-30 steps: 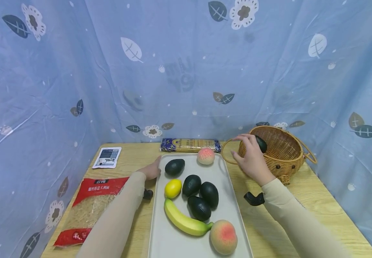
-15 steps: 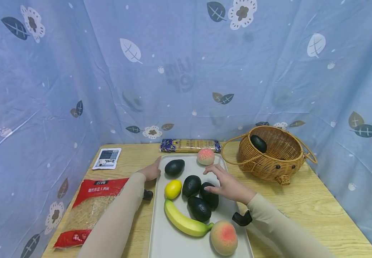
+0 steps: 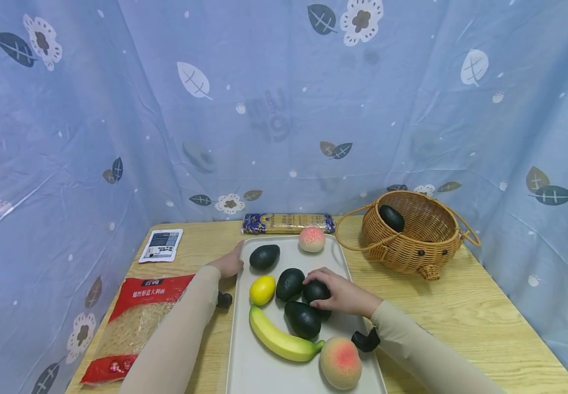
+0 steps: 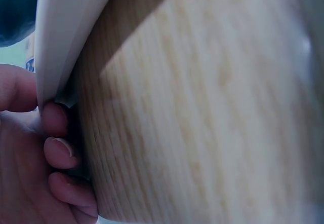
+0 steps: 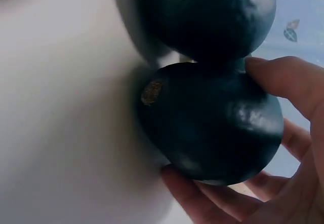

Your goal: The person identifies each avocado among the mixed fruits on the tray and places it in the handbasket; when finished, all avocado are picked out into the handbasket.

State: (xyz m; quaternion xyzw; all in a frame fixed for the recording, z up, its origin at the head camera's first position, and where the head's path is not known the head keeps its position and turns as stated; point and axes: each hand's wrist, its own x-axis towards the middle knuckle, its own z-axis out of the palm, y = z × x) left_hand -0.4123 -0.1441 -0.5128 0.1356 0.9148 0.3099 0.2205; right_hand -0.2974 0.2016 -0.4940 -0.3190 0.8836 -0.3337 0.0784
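A pale grey tray lies on the wooden table and holds several dark avocados, a lemon, a banana and two peaches. My right hand curls around one avocado in the middle of the tray; the right wrist view shows fingers and thumb wrapped on that avocado, which touches another avocado. My left hand grips the tray's left rim, with the thumb on top and the fingers under the edge.
A wicker basket at the back right holds one avocado. A blue noodle pack lies behind the tray. A red bag and a small card lie to the left. Blue patterned cloth surrounds the table.
My right hand let go of an avocado in the basket, came back left over the tray and closed its fingers around a middle avocado. The left hand stayed on the tray rim.
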